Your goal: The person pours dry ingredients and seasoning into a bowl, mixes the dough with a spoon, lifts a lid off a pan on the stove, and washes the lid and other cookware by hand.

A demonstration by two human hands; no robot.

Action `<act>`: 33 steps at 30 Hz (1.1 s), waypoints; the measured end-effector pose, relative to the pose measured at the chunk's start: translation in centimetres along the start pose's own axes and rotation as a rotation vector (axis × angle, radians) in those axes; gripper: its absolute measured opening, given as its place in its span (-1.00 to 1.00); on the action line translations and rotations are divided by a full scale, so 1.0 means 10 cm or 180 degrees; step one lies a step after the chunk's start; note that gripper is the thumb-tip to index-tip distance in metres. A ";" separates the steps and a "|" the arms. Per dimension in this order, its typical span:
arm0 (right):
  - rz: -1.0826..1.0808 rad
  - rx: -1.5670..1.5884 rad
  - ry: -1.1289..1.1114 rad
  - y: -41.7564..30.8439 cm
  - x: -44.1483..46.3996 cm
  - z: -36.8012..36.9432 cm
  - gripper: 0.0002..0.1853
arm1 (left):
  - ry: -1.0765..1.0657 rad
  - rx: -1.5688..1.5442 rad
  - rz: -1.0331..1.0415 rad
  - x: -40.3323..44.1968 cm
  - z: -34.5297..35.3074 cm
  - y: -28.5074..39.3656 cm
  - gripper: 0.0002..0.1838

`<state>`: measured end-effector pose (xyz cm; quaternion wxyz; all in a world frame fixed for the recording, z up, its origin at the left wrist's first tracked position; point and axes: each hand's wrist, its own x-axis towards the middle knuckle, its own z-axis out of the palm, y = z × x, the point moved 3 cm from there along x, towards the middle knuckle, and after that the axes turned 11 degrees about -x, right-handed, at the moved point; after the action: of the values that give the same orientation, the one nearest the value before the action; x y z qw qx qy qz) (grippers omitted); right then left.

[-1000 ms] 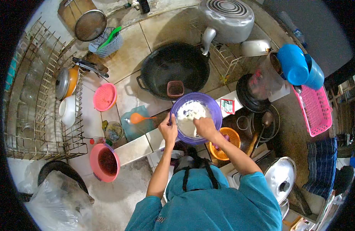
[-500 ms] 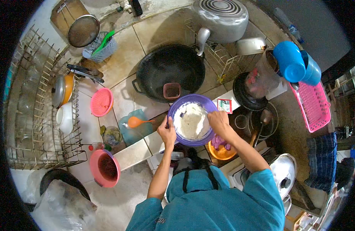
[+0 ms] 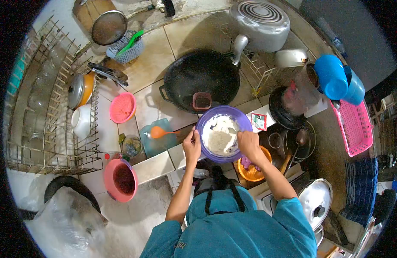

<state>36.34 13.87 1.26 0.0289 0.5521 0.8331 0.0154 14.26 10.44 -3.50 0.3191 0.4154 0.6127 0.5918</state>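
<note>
A purple bowl (image 3: 245, 124) holds white flour-like powder (image 3: 220, 141), with a wetter-looking beige patch in the middle. My left hand (image 3: 192, 145) grips the bowl's left rim, thumb and fingers closed on it. At the bowl's right side my right hand (image 3: 249, 144) is closed, knuckles up, over the inner edge; whatever its fingers hold is hidden. Just below that hand sits an orange basket (image 3: 254, 173) with purple pieces (image 3: 246, 163) in it. Behind the bowl, a small square dish (image 3: 202, 101) rests inside a black wok (image 3: 185, 77).
An orange ladle (image 3: 157, 132) lies on a teal sheet (image 3: 149, 148) to the left. A red-and-white packet (image 3: 259, 122) is right of the bowl. Farther out are a pink bowl of dark contents (image 3: 123, 178), a wire dish rack (image 3: 88, 146), a large metal pot (image 3: 263, 26) and a pink basket (image 3: 353, 129).
The camera view has shifted, so most things appear farther right. My right hand has moved slightly within the bowl, and the white powder lies in a different pattern. My left hand keeps hold of the rim.
</note>
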 end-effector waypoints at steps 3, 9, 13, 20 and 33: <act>-0.0061 0.0099 -0.0037 -0.04 -0.18 0.04 -0.87 | -0.0315 0.0184 -0.0315 -0.12 -0.18 -0.06 -0.54; 0.0757 0.0626 -0.0227 0.17 -0.31 -0.16 -0.84 | -0.0643 -0.0565 -0.0715 -0.38 -0.46 0.00 -0.51; 0.0621 0.0963 0.0118 0.20 -0.44 0.20 -0.73 | -0.0929 -0.0697 -0.0845 -0.55 -0.61 0.08 -0.51; 0.1318 0.0186 0.0073 0.01 -1.16 -0.30 -0.60 | -0.1361 -0.0870 -0.0961 -0.93 -0.88 0.20 -0.60; 0.2408 0.1995 0.0333 -0.58 -3.82 -0.37 -0.75 | -0.3524 -0.0648 -0.0957 -2.30 0.11 0.46 -0.86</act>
<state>45.60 -23.56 5.85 -0.1880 0.7965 0.5392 -0.1989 26.21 -9.69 -1.32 0.7107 0.5386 0.3470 0.2906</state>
